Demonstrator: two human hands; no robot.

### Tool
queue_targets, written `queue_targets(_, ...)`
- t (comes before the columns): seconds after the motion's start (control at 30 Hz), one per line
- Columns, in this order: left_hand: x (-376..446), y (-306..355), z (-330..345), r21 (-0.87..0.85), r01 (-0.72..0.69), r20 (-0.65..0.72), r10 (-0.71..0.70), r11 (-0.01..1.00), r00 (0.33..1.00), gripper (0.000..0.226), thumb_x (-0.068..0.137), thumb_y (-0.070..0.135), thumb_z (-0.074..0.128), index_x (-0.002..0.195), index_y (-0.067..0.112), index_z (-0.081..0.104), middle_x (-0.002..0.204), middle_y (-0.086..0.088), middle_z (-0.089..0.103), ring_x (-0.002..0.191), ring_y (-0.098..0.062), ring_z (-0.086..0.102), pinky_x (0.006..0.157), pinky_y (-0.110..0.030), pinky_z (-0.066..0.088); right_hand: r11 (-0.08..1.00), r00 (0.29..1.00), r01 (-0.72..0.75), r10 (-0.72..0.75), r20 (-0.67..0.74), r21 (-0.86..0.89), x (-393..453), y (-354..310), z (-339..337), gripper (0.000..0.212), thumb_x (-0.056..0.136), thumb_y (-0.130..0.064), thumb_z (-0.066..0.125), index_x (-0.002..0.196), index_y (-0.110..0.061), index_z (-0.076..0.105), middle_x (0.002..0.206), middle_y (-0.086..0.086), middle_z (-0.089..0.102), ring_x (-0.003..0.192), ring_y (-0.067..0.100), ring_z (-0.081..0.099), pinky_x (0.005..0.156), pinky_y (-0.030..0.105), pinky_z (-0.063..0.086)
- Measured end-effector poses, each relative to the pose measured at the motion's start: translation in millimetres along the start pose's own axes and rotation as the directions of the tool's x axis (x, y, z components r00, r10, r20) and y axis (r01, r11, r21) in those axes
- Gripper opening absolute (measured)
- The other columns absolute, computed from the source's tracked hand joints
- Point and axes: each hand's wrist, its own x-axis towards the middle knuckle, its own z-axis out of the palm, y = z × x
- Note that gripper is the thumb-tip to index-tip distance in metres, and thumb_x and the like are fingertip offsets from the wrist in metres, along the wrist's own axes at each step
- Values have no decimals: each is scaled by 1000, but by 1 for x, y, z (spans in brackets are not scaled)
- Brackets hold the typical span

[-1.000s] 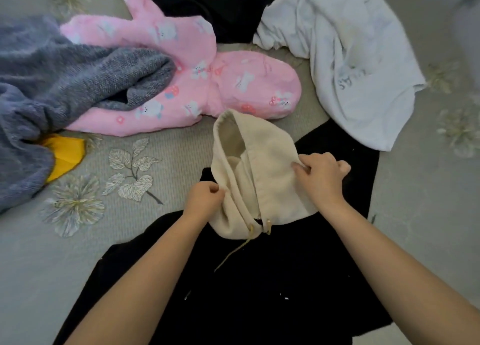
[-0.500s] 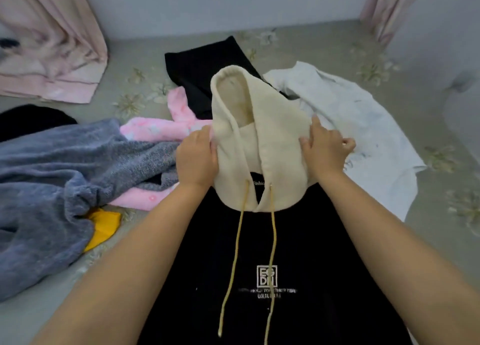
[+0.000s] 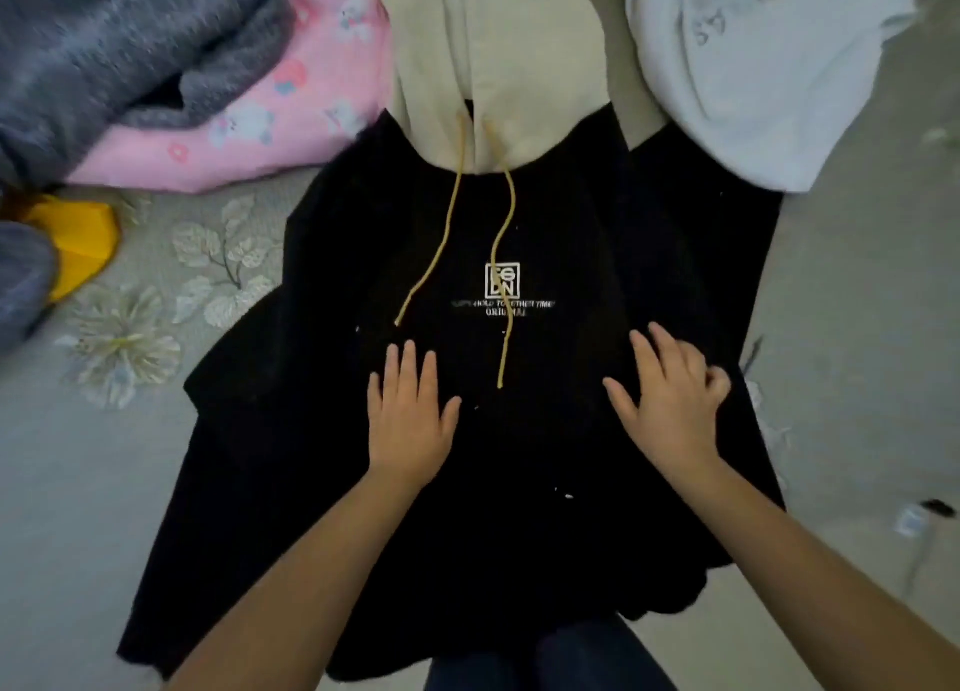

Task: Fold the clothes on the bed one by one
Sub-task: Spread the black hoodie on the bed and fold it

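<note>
A black hoodie lies front side up on the bed, its white chest print between two tan drawstrings. Its cream hood is spread flat away from me at the top of the frame. My left hand rests flat on the black fabric below the print, fingers straight and together. My right hand lies on the fabric to the right of the drawstring ends, fingers spread and slightly blurred. Neither hand grips anything.
A pink printed garment and a grey knit sweater lie at the upper left, with a yellow item under the grey one. A white shirt lies at the upper right. The grey floral bedspread shows on both sides.
My hands let go of the cream hood, which now lies flat beyond the hoodie. Both hands came down toward me onto the hoodie's chest. The view tilted down.
</note>
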Motion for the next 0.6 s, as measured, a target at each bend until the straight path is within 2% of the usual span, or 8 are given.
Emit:
queue_targets(0.1, -55, -14, 42, 11, 60, 154, -61, 998, 986, 63, 96, 41, 33, 146, 9, 10, 154, -14, 6, 143, -27, 0, 115, -42, 6, 989, 986, -148, 145, 84, 31, -57, 22, 11, 58, 79, -41, 39, 103, 5, 65, 100, 25, 66, 86, 42, 62, 72, 52, 43)
queue_targets(0.23, -96, -27, 64, 31, 56, 203, -62, 998, 977, 63, 97, 39, 31, 146, 7, 9, 154, -15, 5, 143, -27, 0, 115, -40, 4, 980, 978, -186, 178, 107, 74, -94, 28, 23, 54, 84, -35, 34, 94, 4, 69, 88, 23, 68, 81, 40, 61, 74, 48, 40)
queue_targets(0.33, -109, -33, 64, 33, 72, 155, -76, 997, 985, 60, 96, 33, 39, 144, 3, 20, 152, -18, 14, 142, -30, 8, 114, -42, 10, 989, 987, -131, 124, 101, 64, -103, 34, 25, 52, 86, -29, 30, 96, 6, 67, 87, 22, 67, 80, 39, 60, 77, 45, 36)
queue_targets(0.43, -123, -45, 62, -9, 109, 32, -109, 994, 994, 51, 90, 16, 55, 132, -9, 39, 141, -30, 34, 134, -43, 26, 109, -51, 23, 999, 980, -47, 43, 194, 17, -107, 49, 24, 54, 86, -29, 24, 107, 2, 64, 92, 18, 66, 89, 36, 55, 79, 38, 23)
queue_targets(0.5, -137, -54, 66, -4, 118, -31, -118, 993, 992, 47, 86, 8, 61, 124, -15, 46, 133, -36, 40, 128, -50, 33, 104, -57, 28, 999, 966, -17, 26, 259, -40, -112, 54, 24, 49, 91, -30, 26, 112, -2, 60, 91, 15, 66, 92, 33, 53, 80, 38, 23)
queue_targets(0.57, -149, -60, 70, -10, 139, -65, -140, 990, 988, 46, 86, 8, 60, 123, -15, 46, 134, -37, 37, 129, -52, 30, 105, -58, 25, 997, 953, -58, 72, 295, -58, -121, 52, 27, 40, 95, -28, 38, 125, -5, 51, 95, 16, 64, 96, 33, 52, 83, 39, 27)
queue_targets(0.6, -153, -61, 71, -23, 172, -79, -173, 985, 982, 47, 88, 10, 58, 126, -13, 44, 138, -35, 33, 132, -50, 25, 108, -57, 19, 994, 947, -89, 103, 303, -58, -127, 48, 29, 42, 94, -28, 41, 130, -6, 45, 96, 17, 63, 98, 33, 51, 84, 39, 28)
